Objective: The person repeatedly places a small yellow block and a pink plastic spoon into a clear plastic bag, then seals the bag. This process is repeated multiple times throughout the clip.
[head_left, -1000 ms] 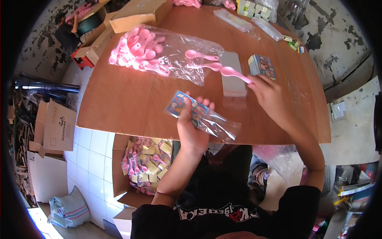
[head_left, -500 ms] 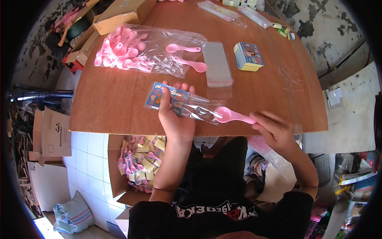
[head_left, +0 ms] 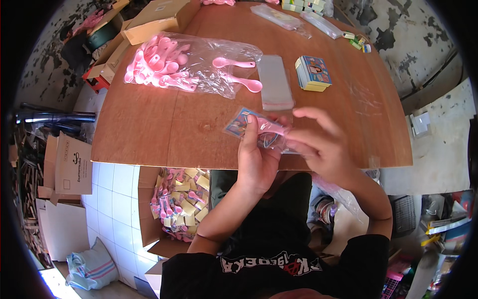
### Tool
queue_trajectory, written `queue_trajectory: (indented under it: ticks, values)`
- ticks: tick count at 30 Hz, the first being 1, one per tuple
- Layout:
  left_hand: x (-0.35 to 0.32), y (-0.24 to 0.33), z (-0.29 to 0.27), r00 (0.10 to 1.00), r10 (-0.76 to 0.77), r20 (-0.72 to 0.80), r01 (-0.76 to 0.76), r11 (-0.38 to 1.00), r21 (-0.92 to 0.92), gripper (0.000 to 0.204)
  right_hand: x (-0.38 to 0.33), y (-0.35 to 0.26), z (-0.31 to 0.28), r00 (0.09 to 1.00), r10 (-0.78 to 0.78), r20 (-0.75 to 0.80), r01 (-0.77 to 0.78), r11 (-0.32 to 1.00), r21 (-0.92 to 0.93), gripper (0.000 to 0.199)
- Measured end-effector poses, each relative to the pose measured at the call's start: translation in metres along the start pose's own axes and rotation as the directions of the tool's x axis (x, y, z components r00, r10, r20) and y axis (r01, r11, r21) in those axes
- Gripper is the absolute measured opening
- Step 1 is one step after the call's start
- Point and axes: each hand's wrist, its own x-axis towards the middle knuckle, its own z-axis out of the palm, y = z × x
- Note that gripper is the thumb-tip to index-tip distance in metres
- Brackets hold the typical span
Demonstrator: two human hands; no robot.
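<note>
left hand [head_left: 260,158] curled, gripped bag [head_left: 272,144], card [head_left: 235,125], spoon [head_left: 269,126] | right hand [head_left: 322,149] half-curled at bag, hold was unclear | near front edge of table [head_left: 149,132]

Clutter down both flanks, and what a peeling wall [head_left: 398,47] up on the right!
Bottom left, a striped pale sack [head_left: 93,264] slumps beside the white floor tiles [head_left: 112,199] — above it there's a printed brown carton [head_left: 73,164], with dark pipes [head_left: 59,117] lying beyond. Swing right — a pale board [head_left: 433,149] below that wall, and a bright pink basket [head_left: 392,285] tucked low near the bottom edge.
</note>
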Motion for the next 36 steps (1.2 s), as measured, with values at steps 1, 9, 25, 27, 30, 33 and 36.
queue_trajectory:
  ticks: [1, 9, 25, 27, 30, 33, 36]
  values:
    - [0.000, 0.001, 0.001, 0.999, 0.018, 0.034, -0.018, 1.000, 0.002, 0.037, 0.006, -0.004, -0.009, 1.000, 0.025, 0.000, -0.025, 1.000, -0.014, 0.016]
    - [-0.009, -0.002, -0.001, 0.892, 0.443, -0.087, -0.392, 0.856, 0.338, 0.054, 0.060, -0.002, -0.062, 0.966, 0.078, -0.247, -0.099, 0.992, -0.074, 0.011]
    - [-0.007, 0.034, 0.052, 0.841, 0.321, 0.436, -0.519, 0.251, 0.817, 0.018, 0.062, -0.024, -0.046, 0.842, 0.413, 0.347, -0.451, 0.892, 0.035, 0.009]
    - [-0.005, 0.035, 0.048, 0.854, 0.298, 0.428, -0.482, 0.138, 0.865, 0.017, 0.054, -0.030, -0.038, 0.984, 0.062, -0.166, -0.077, 0.994, -0.083, 0.012]
    - [-0.010, 0.033, 0.055, 0.874, 0.284, 0.394, -0.430, 0.077, 0.899, 0.015, 0.048, -0.030, -0.049, 0.953, -0.302, -0.008, 0.276, 0.883, -0.379, 0.015]
    - [-0.016, 0.034, 0.059, 0.838, 0.266, 0.476, -0.480, -0.054, 0.876, 0.019, 0.046, -0.029, -0.038, 0.953, -0.304, -0.004, 0.273, 0.860, -0.431, 0.017]
    - [-0.020, 0.032, 0.060, 0.793, 0.252, 0.554, -0.527, -0.171, 0.832, 0.021, 0.045, -0.028, -0.036, 0.953, -0.302, 0.013, 0.273, 0.841, -0.467, 0.016]
